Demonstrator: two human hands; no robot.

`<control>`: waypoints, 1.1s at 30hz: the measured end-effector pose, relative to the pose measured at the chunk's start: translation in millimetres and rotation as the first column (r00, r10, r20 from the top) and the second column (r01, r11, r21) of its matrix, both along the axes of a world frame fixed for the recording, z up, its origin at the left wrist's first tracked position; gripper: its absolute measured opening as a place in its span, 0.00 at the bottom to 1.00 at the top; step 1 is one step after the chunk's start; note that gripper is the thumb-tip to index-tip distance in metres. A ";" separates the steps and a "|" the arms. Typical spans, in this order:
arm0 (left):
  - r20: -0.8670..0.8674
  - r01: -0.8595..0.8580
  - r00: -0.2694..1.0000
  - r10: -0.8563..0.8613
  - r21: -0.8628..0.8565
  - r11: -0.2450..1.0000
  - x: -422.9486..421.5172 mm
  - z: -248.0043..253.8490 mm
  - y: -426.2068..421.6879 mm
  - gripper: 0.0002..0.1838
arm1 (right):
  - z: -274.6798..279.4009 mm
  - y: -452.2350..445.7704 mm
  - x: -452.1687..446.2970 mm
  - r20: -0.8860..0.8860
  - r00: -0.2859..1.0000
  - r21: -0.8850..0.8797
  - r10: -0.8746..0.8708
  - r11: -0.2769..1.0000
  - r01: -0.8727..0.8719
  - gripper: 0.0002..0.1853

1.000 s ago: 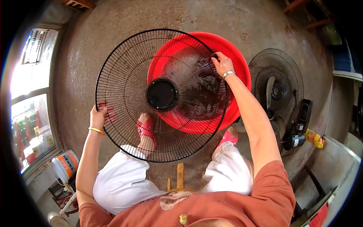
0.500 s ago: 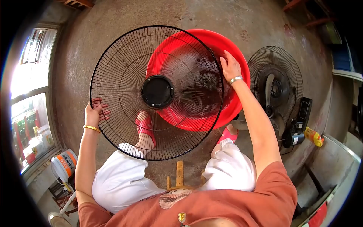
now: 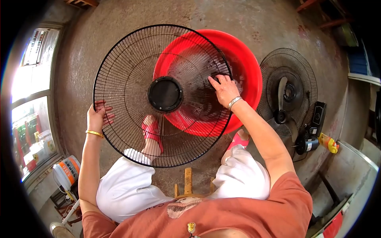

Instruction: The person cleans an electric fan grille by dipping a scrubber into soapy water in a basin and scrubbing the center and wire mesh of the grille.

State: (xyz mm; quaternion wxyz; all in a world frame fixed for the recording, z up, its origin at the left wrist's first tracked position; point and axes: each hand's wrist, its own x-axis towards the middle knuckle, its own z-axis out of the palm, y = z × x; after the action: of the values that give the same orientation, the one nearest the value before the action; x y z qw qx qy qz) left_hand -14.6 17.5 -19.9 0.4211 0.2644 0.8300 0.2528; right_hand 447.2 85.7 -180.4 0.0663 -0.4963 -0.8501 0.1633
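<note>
A round black wire fan grille (image 3: 166, 94) with a solid dark centre is held tilted over my lap and the basin. At its left rim, my left hand (image 3: 99, 115) grips it, the fingers showing through the wires. My right hand (image 3: 226, 92) lies over the grille's right side, thumb and fingers bent around something dark that is mostly hidden. Behind the grille's right half stands a red basin (image 3: 254, 75) of dark water with some foam. The grille covers part of the basin.
On the floor at right lies a fan (image 3: 282, 93) with its blades and rear grille, beside a dark motor unit (image 3: 307, 143) and a yellow packet (image 3: 328, 142). A white and orange bucket (image 3: 66, 172) stands at left by the glass door (image 3: 33, 119). A wooden stool (image 3: 188, 182) is beneath me.
My right hand has moved left and down from the basin's right side onto the grille, its fingers now closer together. The grille has shifted slightly left and up, still in my left hand.
</note>
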 end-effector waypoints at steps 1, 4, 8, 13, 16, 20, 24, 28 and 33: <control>0.002 0.002 1.000 -0.002 0.000 1.000 0.5 -0.1 -0.5 0.13 | 0.1 4.6 3.2 0.003 1.000 -0.033 0.024 0.999 -0.024 0.31; 0.008 0.010 1.000 -0.010 0.005 1.000 -1.8 -0.8 -0.8 0.13 | 19.8 12.2 -8.5 -0.159 0.974 -0.129 -0.159 0.982 0.140 0.31; 0.012 0.023 1.000 -0.023 0.011 1.000 4.9 3.7 2.0 0.14 | 29.6 13.0 -73.4 -0.422 0.905 0.058 0.042 0.998 -0.019 0.15; 0.018 0.047 0.999 -0.047 0.028 0.998 11.5 13.2 2.4 0.15 | -11.2 24.7 -80.2 -0.321 0.919 0.256 0.230 0.955 -0.149 0.06; 0.049 0.037 0.998 -0.039 0.047 0.998 10.8 12.0 1.2 0.15 | -1.0 29.0 -66.7 -0.143 0.966 0.289 0.217 0.942 -0.169 0.08; 0.042 0.032 0.999 -0.034 0.045 0.998 14.6 17.6 3.3 0.15 | 2.9 44.7 -34.4 0.134 0.985 0.218 -0.108 0.973 0.077 0.05; 0.011 0.026 1.000 -0.026 0.046 0.999 18.1 17.7 4.8 0.14 | 19.9 36.0 -78.9 -0.321 0.947 0.201 0.032 0.979 0.035 0.03; -0.003 0.031 1.000 -0.031 0.028 0.999 22.0 25.3 7.1 0.15 | -11.8 29.8 -82.2 -0.349 0.913 0.255 0.212 0.959 -0.126 0.07; -0.030 0.049 0.998 -0.047 0.058 0.997 19.3 25.5 4.2 0.16 | -22.3 67.9 -10.3 -0.140 0.990 0.305 -0.034 0.949 0.076 0.07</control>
State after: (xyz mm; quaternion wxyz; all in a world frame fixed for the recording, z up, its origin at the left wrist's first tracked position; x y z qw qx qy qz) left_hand 4.7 21.7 5.6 0.4073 0.3000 0.8216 0.2629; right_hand 437.0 153.6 -202.7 0.2044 -0.4912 -0.8447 0.0587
